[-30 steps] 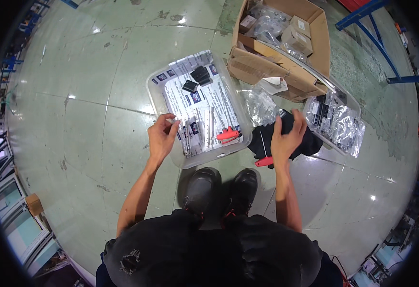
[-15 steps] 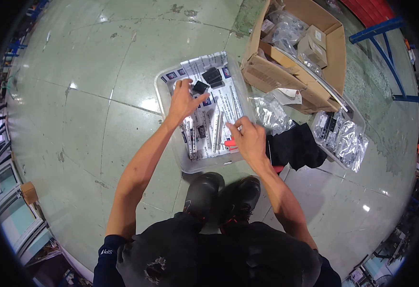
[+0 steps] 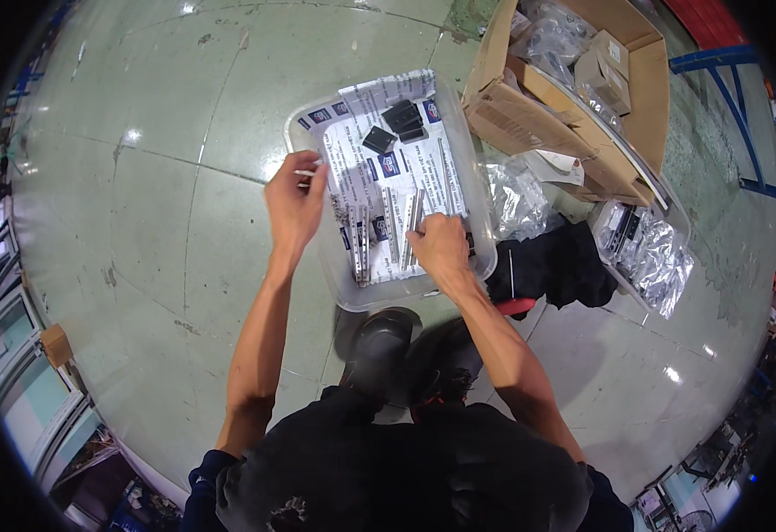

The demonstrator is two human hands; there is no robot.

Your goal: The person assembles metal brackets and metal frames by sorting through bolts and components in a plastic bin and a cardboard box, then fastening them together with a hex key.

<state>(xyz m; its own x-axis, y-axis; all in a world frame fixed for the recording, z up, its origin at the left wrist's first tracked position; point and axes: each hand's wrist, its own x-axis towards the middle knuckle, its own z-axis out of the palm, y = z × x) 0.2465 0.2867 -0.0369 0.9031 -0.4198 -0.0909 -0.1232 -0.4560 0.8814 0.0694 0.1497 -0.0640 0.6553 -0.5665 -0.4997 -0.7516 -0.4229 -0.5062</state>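
Observation:
My left hand (image 3: pixel 294 206) is at the left rim of a clear plastic bin (image 3: pixel 345 297), its fingers pinched around a small pale thing too small to make out. Inside the bin my right hand (image 3: pixel 442 251) is closed, fingers pointing down beside several slotted metal strips (image 3: pixel 407 229). Its thumb side touches or nearly touches the strips, and the palm hides what it grips, if anything. More metal strips (image 3: pixel 360 244) lie to their left. Black rectangular blocks (image 3: pixel 403 118) sit grouped at the bin's far end, with a single black block (image 3: pixel 379 139) just nearer.
Printed paper (image 3: pixel 345 160) lines the bin. Right of it are an open cardboard box (image 3: pixel 530 124) with bags and small boxes, clear plastic wrap (image 3: pixel 514 199), a black cloth (image 3: pixel 565 266), a red-handled screwdriver (image 3: pixel 517 306) and a second tray holding silvery bags (image 3: pixel 654 266).
My left hand has moved left, from over the black blocks to the bin's rim, and its fingers have closed. My right hand has shifted slightly left toward the strips; the red thing beside it no longer shows.

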